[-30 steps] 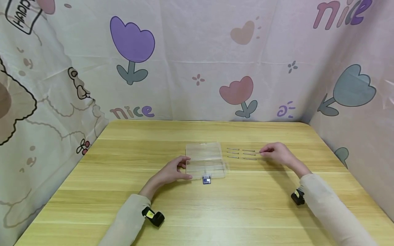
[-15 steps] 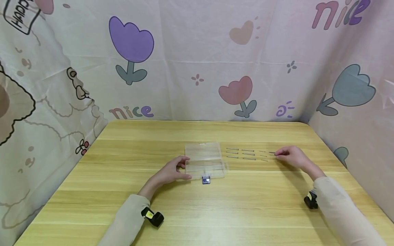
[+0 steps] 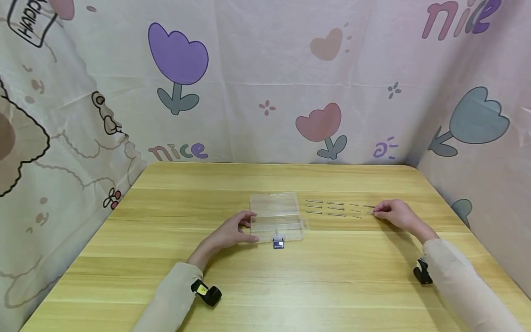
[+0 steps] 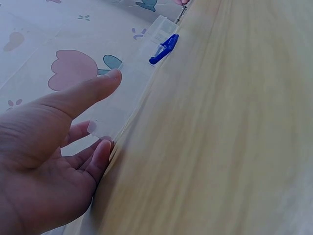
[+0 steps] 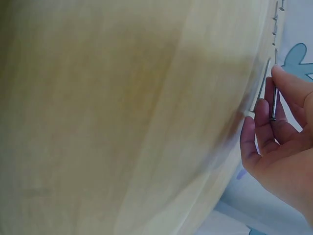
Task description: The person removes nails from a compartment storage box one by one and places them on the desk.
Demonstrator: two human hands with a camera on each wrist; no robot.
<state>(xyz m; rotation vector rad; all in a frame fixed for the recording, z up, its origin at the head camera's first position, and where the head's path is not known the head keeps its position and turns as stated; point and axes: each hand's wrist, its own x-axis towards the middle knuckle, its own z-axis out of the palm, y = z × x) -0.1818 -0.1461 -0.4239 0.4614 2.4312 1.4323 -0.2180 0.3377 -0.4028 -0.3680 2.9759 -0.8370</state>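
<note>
**Two hands at a wooden table: one on a clear box, one at a row of nails**

Head view: A person sits at a light wooden table [image 3: 265, 281] hung round with cartoon-print cloth. The left hand [image 3: 232, 230] rests against the left end of a clear plastic box [image 3: 275, 216] near the middle of the table, thumb on the near edge and fingers curled round the end. A small blue clasp [image 3: 278, 243] sits at the box's near side. To the right of the box, thin metal nails [image 3: 332, 208] lie flat in neat rows. The right hand [image 3: 394, 213] is at the far right end of those rows, well apart from the box, fingertips meeting at the nail [image 3: 369, 212] nearest it.

Left wrist view: The left hand [image 4: 54, 161] lies partly open, thumb stretched out along the box [image 4: 132, 83] and fingers bent against its end. The blue clasp [image 4: 164, 49] shows further along.

Right wrist view: The right hand [image 5: 283, 142] holds one nail [image 5: 274, 100] between thumb and fingers, loosely curled, just beside the table surface. More nails [image 5: 275, 27] lie in line beyond it.
</note>
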